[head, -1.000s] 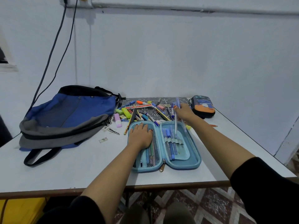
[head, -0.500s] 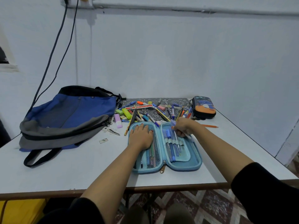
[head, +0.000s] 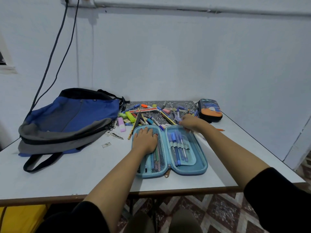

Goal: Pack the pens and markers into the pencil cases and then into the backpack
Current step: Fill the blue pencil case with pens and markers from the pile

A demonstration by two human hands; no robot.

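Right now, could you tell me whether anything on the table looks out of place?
Mostly the expected clutter: loose pens heaped behind the open case. One orange pencil lies alone to the right, apart from the heap, and small scraps lie beside the backpack.

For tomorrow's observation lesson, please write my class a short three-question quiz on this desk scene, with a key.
1. True or false: the blue backpack lies left of the open light-blue pencil case.
2. Is the dark pencil case open or shut?
3. The left hand rests flat on: A the blue backpack; B the dark pencil case; C the open case's mesh pocket.
Key: 1 true; 2 shut; 3 C.
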